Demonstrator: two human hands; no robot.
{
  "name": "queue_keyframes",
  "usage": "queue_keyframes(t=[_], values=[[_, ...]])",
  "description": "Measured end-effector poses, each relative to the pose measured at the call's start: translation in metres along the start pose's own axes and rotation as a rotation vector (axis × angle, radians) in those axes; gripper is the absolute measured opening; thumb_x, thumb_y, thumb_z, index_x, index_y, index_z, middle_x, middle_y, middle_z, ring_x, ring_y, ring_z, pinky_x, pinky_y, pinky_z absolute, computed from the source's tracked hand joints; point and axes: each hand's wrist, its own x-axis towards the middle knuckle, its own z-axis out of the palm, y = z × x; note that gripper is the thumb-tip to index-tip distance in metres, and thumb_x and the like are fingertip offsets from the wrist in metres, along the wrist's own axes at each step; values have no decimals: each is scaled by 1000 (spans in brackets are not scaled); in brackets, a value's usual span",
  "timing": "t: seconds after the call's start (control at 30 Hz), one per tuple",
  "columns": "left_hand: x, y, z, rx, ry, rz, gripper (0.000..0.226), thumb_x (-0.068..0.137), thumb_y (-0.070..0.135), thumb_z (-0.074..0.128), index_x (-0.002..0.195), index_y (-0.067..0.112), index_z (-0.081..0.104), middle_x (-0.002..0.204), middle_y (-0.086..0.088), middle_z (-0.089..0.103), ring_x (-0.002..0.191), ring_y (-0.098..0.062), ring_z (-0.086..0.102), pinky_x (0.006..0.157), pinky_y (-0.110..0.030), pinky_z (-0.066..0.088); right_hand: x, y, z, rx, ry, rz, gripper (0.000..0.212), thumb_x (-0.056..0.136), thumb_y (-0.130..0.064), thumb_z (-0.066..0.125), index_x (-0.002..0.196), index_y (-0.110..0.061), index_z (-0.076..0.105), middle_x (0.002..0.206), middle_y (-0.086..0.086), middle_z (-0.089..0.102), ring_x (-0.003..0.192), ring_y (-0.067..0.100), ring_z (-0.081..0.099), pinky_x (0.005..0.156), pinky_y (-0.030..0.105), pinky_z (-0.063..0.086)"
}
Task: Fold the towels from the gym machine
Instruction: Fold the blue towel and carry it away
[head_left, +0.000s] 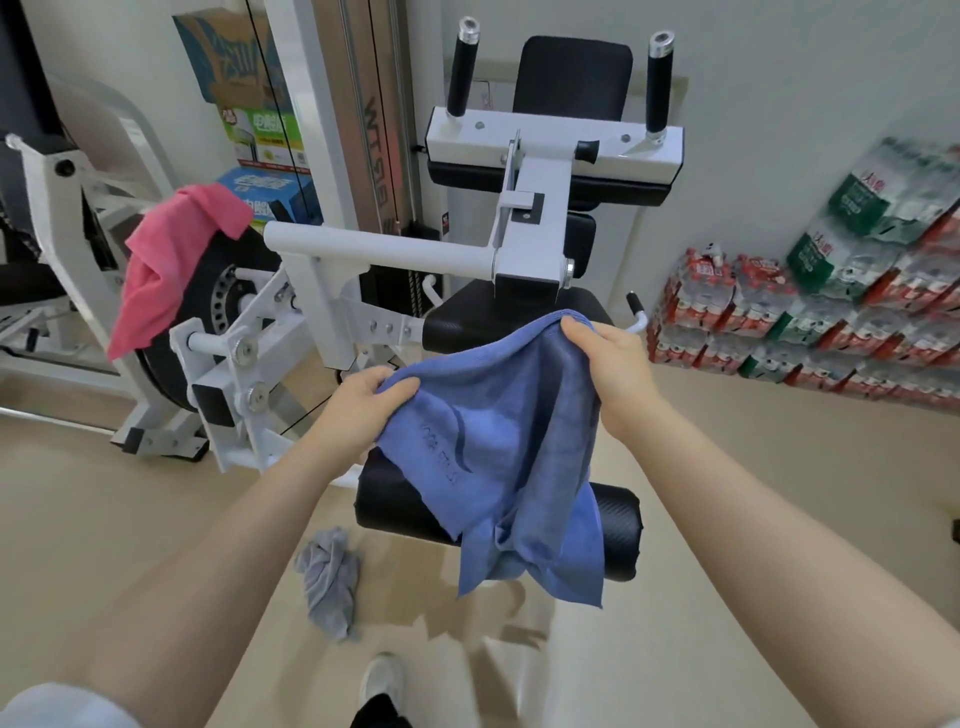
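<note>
Both hands gripped the blue towel (498, 441) by its top edge, left hand (363, 400) lower, right hand (608, 358) higher; its length hung straight down between them.

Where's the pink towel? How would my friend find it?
Find the big white gym machine in the middle of the room. On its near left side, the pink towel hangs over a black round wheel. It is the only pink cloth there.
</note>
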Motion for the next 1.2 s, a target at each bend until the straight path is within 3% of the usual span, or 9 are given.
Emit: queue_keyframes(t=[0.17,0.27,0.37,0.47,0.57,0.67,0.8,1.1,1.2], values=[[2,55,11,-354,11,6,19,92,32,55,85,15,57,81,-6,61,76,-19,56,65,-29,44,1,-9,14,-82,-132,-5,25,90,-19,57,86,4,66,80,10,65,74,17,60,69,27,47],[-9,81,22,-231,-79,142,12,87,32,63,92,22,58,84,2,61,77,-12,59,68,-23,47,-7,-14,23,-99,-242,-60,20,89,-14,57,86,1,70,83,12,68,79,17,63,74,30,49],[-19,93,32,31,-114,294,44,80,32,70,120,26,50,101,18,56,85,8,57,71,-7,45,-15,-21,26,-122,-382,-118,17,87,-9,56,83,-10,73,81,6,69,80,13,63,75,29,50],[-24,92,39,173,-143,360,70,76,36,72,137,27,39,120,17,54,106,2,53,86,-11,40,-19,-25,21,-123,-501,-143,17,88,-6,54,91,-10,71,89,6,70,87,14,64,83,34,52],[-27,92,47,243,-118,359,43,78,32,70,118,23,56,101,9,66,90,-5,60,74,-15,45,-23,-28,19,-152,-438,-149,6,87,-9,61,91,-12,62,87,6,66,83,13,62,80,32,52],[-28,86,51,266,-182,229,32,84,33,63,86,1,61,66,-5,52,61,-11,45,54,-17,33,-23,-25,17,-331,-344,-197,15,79,-12,68,78,-22,56,80,0,60,76,10,56,74,32,49],[-29,84,43,153,-293,143,44,82,32,64,89,-11,59,74,-14,54,70,-20,48,68,-35,38,-27,-25,5,-435,-443,-105,19,78,-26,71,71,-18,56,74,-2,59,73,11,57,70,32,48],[-29,85,29,-234,14,156,18,92,18,54,79,17,65,75,-2,64,75,-14,60,74,-28,48,-25,-16,-24,-605,-710,-27,14,84,-18,68,75,-8,66,68,-6,58,62,7,51,60,17,40],[-23,79,24,-487,152,165,12,94,20,52,88,21,62,90,-4,66,93,-19,63,89,-35,50,-21,0,-30,-564,-675,-5,23,87,-24,64,87,-1,65,84,4,61,78,12,53,75,26,43]])
